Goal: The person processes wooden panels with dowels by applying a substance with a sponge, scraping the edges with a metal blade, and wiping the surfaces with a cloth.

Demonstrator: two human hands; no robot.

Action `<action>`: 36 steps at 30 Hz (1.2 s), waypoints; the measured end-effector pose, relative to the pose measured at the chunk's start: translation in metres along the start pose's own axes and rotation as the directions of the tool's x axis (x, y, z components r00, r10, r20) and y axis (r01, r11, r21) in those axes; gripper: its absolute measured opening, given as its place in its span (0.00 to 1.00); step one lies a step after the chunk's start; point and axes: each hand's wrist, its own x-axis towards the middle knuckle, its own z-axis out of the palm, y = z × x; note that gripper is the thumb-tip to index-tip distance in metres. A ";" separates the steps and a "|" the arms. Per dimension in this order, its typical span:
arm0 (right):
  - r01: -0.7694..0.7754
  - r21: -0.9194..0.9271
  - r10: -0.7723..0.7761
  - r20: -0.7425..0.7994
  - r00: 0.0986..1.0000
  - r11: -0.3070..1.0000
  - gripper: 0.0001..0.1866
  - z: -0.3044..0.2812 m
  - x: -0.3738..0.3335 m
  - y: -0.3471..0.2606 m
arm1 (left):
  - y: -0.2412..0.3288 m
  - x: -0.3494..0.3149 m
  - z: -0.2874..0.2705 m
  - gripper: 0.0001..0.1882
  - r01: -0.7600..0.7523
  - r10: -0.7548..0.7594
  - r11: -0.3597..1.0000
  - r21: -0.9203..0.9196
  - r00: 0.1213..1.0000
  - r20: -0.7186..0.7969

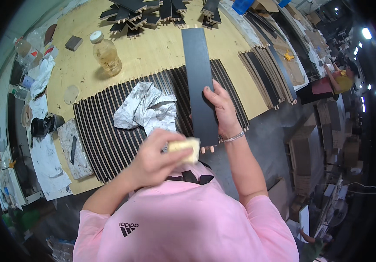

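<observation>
A flat black board [198, 74] with pale wooden dowels at its near end is gripped in my right hand [223, 109], thumb lying on its face. My left hand [151, 159] holds a pale yellow sponge-like block [190, 150], slightly blurred, beside the near end of the board. Behind them a long row of dark boards [105, 135] stands on edge, packed side by side, with light dowel ends showing. A crumpled, stained white cloth [142, 105] lies on top of this row.
On the yellowish table [74, 65] stand a bottle of amber liquid [107, 54] and a dark block [74, 43]. More black boards [129, 15] are piled at the far side. A black cup [44, 125] sits at left. Another person [336, 83] stands at far right.
</observation>
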 end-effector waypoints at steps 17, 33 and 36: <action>0.153 0.062 -0.139 -0.179 0.974 0.986 0.18 -0.025 -0.002 0.000 | -0.012 -0.014 0.000 0.23 0.241 -0.300 0.923 -0.299 0.938 -0.170; 0.038 0.249 -0.012 -0.106 0.994 0.968 0.24 -0.005 -0.003 0.017 | 0.003 0.006 0.010 0.25 0.049 -0.046 0.998 0.025 0.990 -0.133; 0.033 0.253 0.004 -0.146 0.989 0.967 0.25 0.000 0.002 0.024 | 0.014 0.019 0.024 0.22 -0.066 0.076 0.993 0.097 0.992 -0.097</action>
